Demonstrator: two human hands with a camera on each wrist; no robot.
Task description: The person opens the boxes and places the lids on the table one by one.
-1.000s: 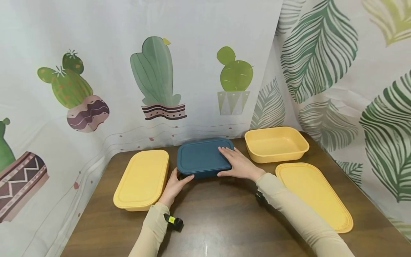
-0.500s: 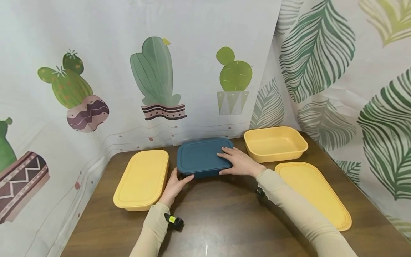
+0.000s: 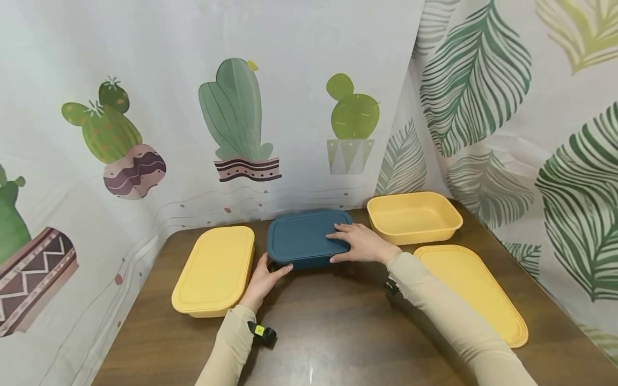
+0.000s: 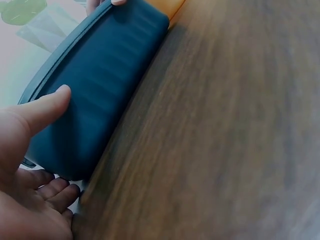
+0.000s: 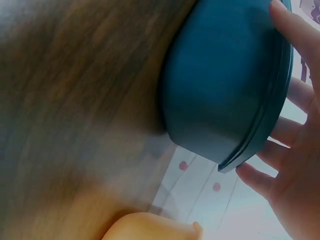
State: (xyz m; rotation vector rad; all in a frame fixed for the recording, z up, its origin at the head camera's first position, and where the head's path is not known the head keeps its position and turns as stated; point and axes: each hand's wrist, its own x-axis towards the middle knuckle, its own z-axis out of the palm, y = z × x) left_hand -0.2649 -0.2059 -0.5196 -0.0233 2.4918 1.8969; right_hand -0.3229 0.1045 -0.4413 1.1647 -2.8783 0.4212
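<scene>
the blue box [image 3: 314, 261] lies crosswise between left hand [image 3: 260, 281], gripping its corner, and right hand [image 3: 364, 244], spread over its lid [image 3: 301, 233].

Dark blue box [image 3: 314, 262], lid [image 3: 304, 234] in the same shade.
Second lidded box [image 3: 214, 268], open box [image 3: 415, 233] and loose lid [image 3: 470, 289]: uniform yellow. Table [image 3: 314, 332]: brown, streaked wood grain. Sleeves [image 3: 439, 305]: plain pale beige. Wrist strap [image 3: 269, 336]: black, yellow-green tag [image 3: 259, 330]. Back cloth [image 3: 299, 32]: white, green cacti [image 3: 236, 107], zigzag and wavy-banded pots [image 3: 48, 273]. Side cloth [image 3: 555, 96]: white, green striped leaves [image 3: 483, 75].
</scene>
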